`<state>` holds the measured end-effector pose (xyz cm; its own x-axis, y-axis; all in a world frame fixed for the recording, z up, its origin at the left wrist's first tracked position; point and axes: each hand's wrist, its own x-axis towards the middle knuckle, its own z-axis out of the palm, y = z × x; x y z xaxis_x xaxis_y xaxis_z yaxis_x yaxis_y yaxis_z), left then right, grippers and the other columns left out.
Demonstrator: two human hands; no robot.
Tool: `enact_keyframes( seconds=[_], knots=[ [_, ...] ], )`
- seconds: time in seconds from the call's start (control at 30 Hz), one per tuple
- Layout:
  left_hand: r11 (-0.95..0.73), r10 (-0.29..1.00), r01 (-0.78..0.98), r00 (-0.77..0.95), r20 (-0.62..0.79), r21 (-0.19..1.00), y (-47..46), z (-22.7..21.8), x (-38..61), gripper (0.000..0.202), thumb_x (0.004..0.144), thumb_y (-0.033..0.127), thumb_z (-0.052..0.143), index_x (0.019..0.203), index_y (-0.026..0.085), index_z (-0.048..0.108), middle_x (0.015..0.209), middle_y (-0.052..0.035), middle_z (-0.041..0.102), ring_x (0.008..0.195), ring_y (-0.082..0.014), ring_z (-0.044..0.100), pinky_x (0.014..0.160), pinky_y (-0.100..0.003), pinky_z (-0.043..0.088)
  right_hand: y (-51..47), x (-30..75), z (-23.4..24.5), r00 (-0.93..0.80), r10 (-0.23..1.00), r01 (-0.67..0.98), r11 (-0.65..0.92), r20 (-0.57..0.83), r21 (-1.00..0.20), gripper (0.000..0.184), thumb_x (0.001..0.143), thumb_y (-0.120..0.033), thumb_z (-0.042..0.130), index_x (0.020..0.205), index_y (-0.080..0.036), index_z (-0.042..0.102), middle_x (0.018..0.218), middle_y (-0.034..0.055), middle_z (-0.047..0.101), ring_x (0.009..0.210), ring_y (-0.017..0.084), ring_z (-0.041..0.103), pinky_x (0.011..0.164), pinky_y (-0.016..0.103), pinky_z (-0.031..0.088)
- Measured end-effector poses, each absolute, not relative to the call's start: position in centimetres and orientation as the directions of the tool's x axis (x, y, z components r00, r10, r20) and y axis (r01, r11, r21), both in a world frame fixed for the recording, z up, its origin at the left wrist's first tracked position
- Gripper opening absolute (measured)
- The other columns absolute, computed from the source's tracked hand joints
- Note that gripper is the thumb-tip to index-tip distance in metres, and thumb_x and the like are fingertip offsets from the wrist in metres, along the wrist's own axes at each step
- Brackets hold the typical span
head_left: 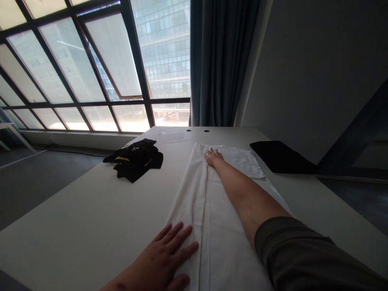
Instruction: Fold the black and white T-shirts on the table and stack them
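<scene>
A long white cloth (209, 218) lies lengthwise on the white table (91, 210), with a lengthwise fold or seam down its middle. My left hand (165, 254) rests flat at the near part of the cloth, fingers spread, its fingertips on the fabric. Farther along, my right hand (214, 157) presses flat on the far end, where a wider white layer spreads to the right. An olive sleeve (294, 254) covers my upper right arm. Neither hand holds anything.
A crumpled black garment with yellow marks (135, 159) lies left of the cloth. A flat black item (281, 157) sits to the right, near the table's edge. Papers (171, 138) lie at the far end, before a large window.
</scene>
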<state>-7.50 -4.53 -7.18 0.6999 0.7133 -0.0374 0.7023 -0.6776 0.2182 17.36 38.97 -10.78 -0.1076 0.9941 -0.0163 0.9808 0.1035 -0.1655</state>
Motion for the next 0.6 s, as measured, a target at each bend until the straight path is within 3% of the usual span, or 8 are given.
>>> enact_keyframes(
  seconds=[0.17, 0.23, 0.33, 0.5, 0.6],
  knots=[
    [-0.695, 0.663, 0.645, 0.746, -0.064, 0.318, -4.8, -3.8, -7.9, 0.053, 0.100, 0.043, 0.066, 0.152, 0.047, 0.055, 0.172, -0.0034, 0.029, 0.156, -0.0409, 0.031, 0.124, -0.068, 0.028, 37.5, 16.2, -9.2, -0.181, 0.974, 0.973, 0.198, 0.137, -0.117, 0.058, 0.108, -0.036, 0.027, 0.158, -0.015, 0.046, 0.176, 0.0171, 0.016, 0.162, 0.036, 0.009, 0.128, 0.058, 0.010],
    [-0.710, 0.620, 0.603, 0.780, -0.082, 0.364, -4.6, -3.0, -7.8, 0.044, 0.101, 0.045, 0.065, 0.145, 0.048, 0.062, 0.170, -0.0012, 0.037, 0.155, -0.0377, 0.036, 0.126, -0.065, 0.029, 36.4, 15.8, -8.8, -0.288, 0.949, 0.948, 0.301, 0.125, -0.101, 0.055, 0.109, -0.038, 0.030, 0.154, -0.016, 0.053, 0.171, 0.0177, 0.031, 0.159, 0.035, 0.023, 0.128, 0.056, 0.012],
    [-0.695, 0.661, 0.621, 0.750, -0.017, 0.363, -3.0, -3.9, -7.4, 0.047, 0.104, 0.047, 0.058, 0.151, 0.039, 0.059, 0.169, -0.0047, 0.040, 0.154, -0.0330, 0.040, 0.128, -0.057, 0.032, 33.9, 15.9, -8.9, -0.440, 0.897, 0.891, 0.442, 0.044, -0.102, 0.054, 0.107, -0.048, 0.039, 0.153, -0.025, 0.055, 0.164, 0.0124, 0.046, 0.151, 0.030, 0.041, 0.127, 0.049, 0.023],
    [-0.571, 0.820, 0.801, 0.567, 0.080, 0.179, 1.7, -8.9, -4.9, 0.067, 0.110, 0.055, 0.039, 0.164, 0.015, 0.040, 0.171, -0.0186, 0.028, 0.159, -0.0346, 0.027, 0.128, -0.056, 0.031, 28.2, 19.6, -9.9, -0.613, 0.788, 0.788, 0.605, -0.060, -0.113, 0.068, 0.107, -0.055, 0.037, 0.168, -0.027, 0.032, 0.176, 0.0106, 0.021, 0.161, 0.031, 0.022, 0.129, 0.054, 0.018],
    [-0.559, 0.829, 0.820, 0.555, 0.073, 0.120, 2.9, -10.6, -3.8, 0.072, 0.109, 0.058, 0.036, 0.165, 0.013, 0.037, 0.172, -0.0199, 0.025, 0.160, -0.0354, 0.024, 0.129, -0.056, 0.028, 25.9, 23.8, -9.9, -0.651, 0.756, 0.759, 0.643, -0.071, -0.103, 0.070, 0.105, -0.059, 0.039, 0.168, -0.030, 0.032, 0.176, 0.0071, 0.020, 0.163, 0.031, 0.016, 0.130, 0.053, 0.014]
  ],
)
